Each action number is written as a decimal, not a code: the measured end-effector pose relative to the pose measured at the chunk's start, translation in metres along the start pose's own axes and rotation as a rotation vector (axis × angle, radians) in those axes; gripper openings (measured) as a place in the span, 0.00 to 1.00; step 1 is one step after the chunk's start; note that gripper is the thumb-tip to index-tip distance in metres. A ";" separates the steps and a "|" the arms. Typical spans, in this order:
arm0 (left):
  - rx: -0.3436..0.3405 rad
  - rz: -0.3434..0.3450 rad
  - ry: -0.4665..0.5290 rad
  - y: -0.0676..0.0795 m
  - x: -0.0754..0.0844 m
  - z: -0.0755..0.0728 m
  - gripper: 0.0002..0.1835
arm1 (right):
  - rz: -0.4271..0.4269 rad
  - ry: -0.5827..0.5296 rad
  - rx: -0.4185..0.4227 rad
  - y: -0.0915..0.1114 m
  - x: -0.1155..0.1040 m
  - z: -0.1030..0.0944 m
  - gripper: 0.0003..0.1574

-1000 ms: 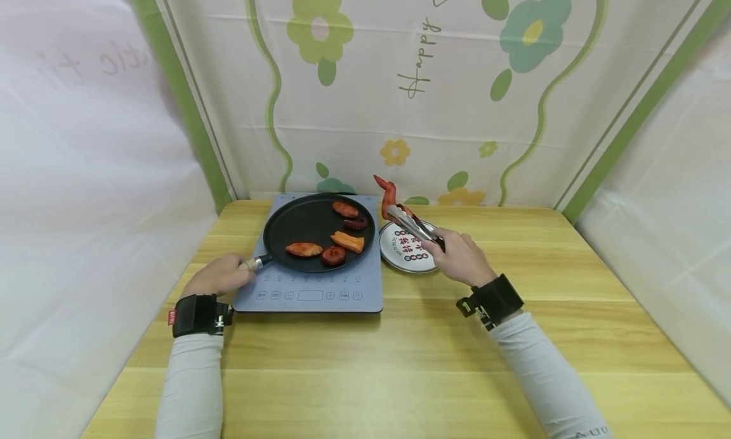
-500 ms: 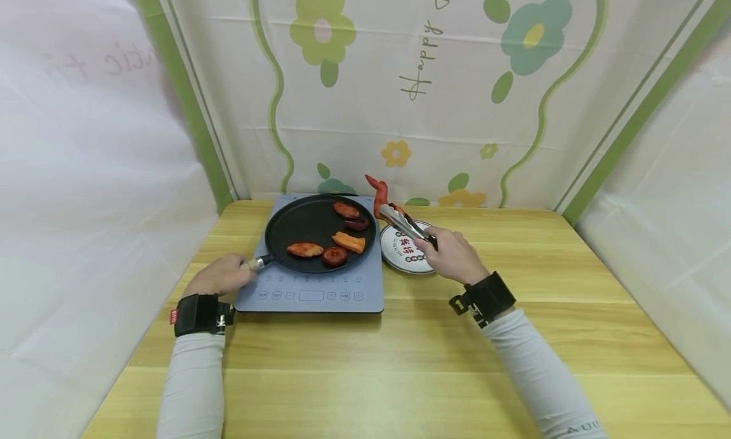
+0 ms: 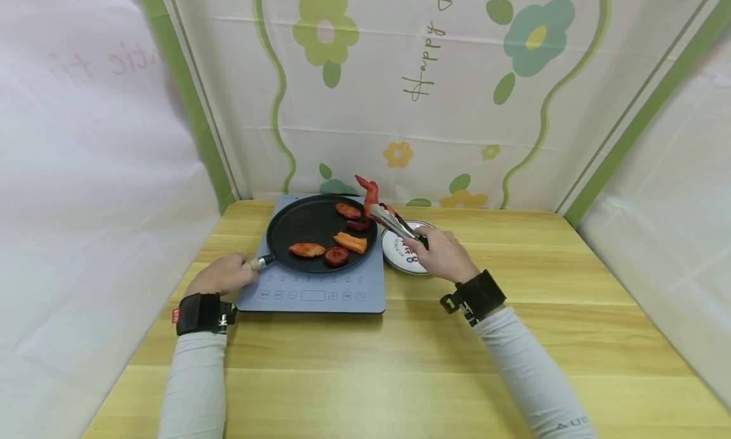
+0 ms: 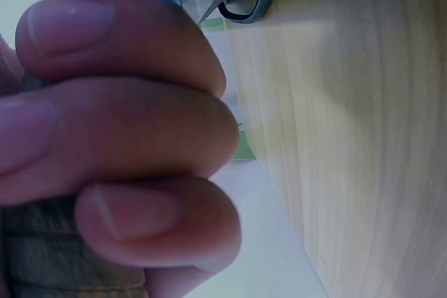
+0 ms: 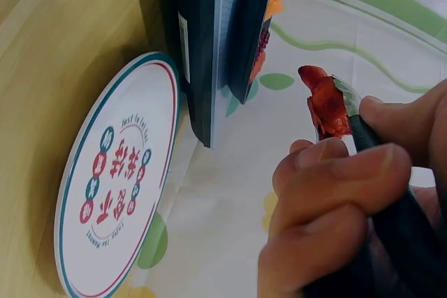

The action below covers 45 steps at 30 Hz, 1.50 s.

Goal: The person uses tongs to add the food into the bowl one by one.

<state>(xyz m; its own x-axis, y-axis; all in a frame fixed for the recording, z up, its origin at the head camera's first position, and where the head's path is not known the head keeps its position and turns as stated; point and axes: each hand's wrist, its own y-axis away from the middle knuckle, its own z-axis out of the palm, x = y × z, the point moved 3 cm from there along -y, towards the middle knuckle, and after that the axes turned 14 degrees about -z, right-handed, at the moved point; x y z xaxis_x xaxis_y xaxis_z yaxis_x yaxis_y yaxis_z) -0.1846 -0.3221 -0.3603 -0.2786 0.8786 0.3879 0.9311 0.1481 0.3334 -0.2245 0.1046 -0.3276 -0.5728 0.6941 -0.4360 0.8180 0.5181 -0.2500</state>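
Observation:
My left hand (image 3: 219, 275) grips the handle of a round black frying pan (image 3: 299, 220); in the left wrist view its fingers (image 4: 140, 127) are curled round that handle. The pan sits on a flat grey induction cooker (image 3: 311, 304). My right hand (image 3: 444, 255) holds metal tongs (image 3: 391, 221) with dark grips. Between their tips is a red chicken wing (image 3: 370, 195), raised above the pan's right rim. In the pan lie an orange strip (image 3: 350, 242), a round brown-red piece (image 3: 336, 256), a dark red curled piece (image 3: 357, 225) and two reddish-brown pieces (image 3: 306, 250).
A white plate (image 3: 400, 260) with red printing and a dark rim stands right of the cooker, partly under the tongs and right hand. The wooden table (image 3: 365, 369) extends toward the person. Patterned fabric (image 3: 365, 109) closes off the back and sides.
My right hand has moved left with the tongs and chicken wing, from above the plate to the pan's right rim. The left hand keeps its grip on the handle.

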 end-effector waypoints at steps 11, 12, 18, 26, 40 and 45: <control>-0.007 -0.013 0.011 0.002 0.001 0.000 0.09 | -0.053 0.029 -0.005 -0.007 -0.006 0.010 0.17; -0.006 -0.012 0.010 0.002 0.001 0.000 0.09 | -0.055 0.035 -0.001 -0.008 -0.007 0.010 0.17; 0.006 0.005 0.003 0.001 0.000 0.000 0.09 | -0.077 0.039 0.008 -0.013 -0.014 0.012 0.17; 0.009 0.006 0.003 0.001 0.000 0.000 0.10 | -0.062 -0.058 -0.022 -0.021 -0.017 0.022 0.16; 0.003 -0.005 0.003 -0.001 0.000 0.001 0.11 | -0.084 -0.055 -0.045 -0.037 -0.033 0.032 0.17; -0.004 -0.010 0.002 -0.001 0.000 0.001 0.10 | -0.076 -0.048 -0.063 -0.044 -0.039 0.036 0.18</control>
<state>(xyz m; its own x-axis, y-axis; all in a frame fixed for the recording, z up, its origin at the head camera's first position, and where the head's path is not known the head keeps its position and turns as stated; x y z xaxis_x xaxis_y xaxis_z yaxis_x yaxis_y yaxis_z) -0.1852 -0.3221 -0.3612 -0.2886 0.8761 0.3861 0.9272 0.1553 0.3408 -0.2361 0.0374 -0.3309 -0.6288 0.6276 -0.4590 0.7665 0.5997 -0.2300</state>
